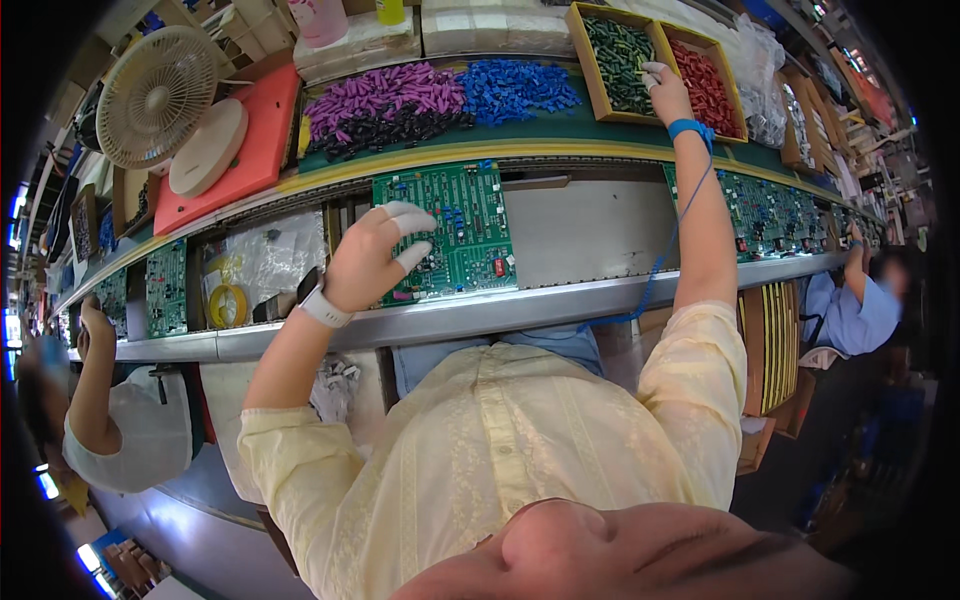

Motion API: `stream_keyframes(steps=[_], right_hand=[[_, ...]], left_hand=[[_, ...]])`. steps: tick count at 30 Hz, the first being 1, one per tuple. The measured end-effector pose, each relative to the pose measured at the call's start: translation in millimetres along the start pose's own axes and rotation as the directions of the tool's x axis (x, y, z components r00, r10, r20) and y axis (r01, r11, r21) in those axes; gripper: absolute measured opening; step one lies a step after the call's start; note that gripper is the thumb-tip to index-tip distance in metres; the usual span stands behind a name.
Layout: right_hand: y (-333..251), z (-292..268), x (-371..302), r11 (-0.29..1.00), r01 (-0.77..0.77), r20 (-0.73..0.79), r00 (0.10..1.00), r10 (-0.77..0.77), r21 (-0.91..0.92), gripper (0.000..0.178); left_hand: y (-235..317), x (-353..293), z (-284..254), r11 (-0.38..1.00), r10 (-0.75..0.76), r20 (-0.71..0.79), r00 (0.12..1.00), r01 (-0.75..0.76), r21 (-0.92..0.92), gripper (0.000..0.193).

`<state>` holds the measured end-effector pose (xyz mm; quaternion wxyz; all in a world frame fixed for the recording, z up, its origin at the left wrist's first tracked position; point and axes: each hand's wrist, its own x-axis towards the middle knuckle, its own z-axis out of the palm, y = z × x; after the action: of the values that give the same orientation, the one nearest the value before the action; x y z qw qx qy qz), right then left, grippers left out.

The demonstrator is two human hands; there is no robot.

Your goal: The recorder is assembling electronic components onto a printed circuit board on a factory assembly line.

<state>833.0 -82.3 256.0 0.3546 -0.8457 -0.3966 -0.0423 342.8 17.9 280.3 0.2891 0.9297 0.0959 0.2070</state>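
In the head view, the left hand [385, 258], in white finger covers, is loosely open, thumb apart from fingers, over the left part of a green rectangular circuit board [468, 240]. Beyond that board to the right, the bent-fingered right hand [670, 95] is at small green parts [618, 62] in a yellow cardboard box [623, 117], its grip unclear; small purple plastic parts [400, 92] lie heaped beyond the board.

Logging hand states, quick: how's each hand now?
Left hand: partly open over the green circuit board.
Right hand: at the green parts; grip cannot be told.
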Motion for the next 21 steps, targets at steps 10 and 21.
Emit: stream_keyframes(steps=[10, 21], right_hand=[[-164, 22, -130, 0.772, 0.263, 0.553, 0.568, -0.609, 0.579, 0.019], [-195, 77, -175, 0.784, 0.055, 0.627, 0.566, -0.535, 0.618, 0.020]], left_hand=[[-5, 34, 37, 0.828, -0.285, 0.026, 0.958, 0.260, -0.496, 0.039], [-31, -2, 26, 0.829, -0.360, 0.102, 0.927, 0.368, -0.420, 0.023]])
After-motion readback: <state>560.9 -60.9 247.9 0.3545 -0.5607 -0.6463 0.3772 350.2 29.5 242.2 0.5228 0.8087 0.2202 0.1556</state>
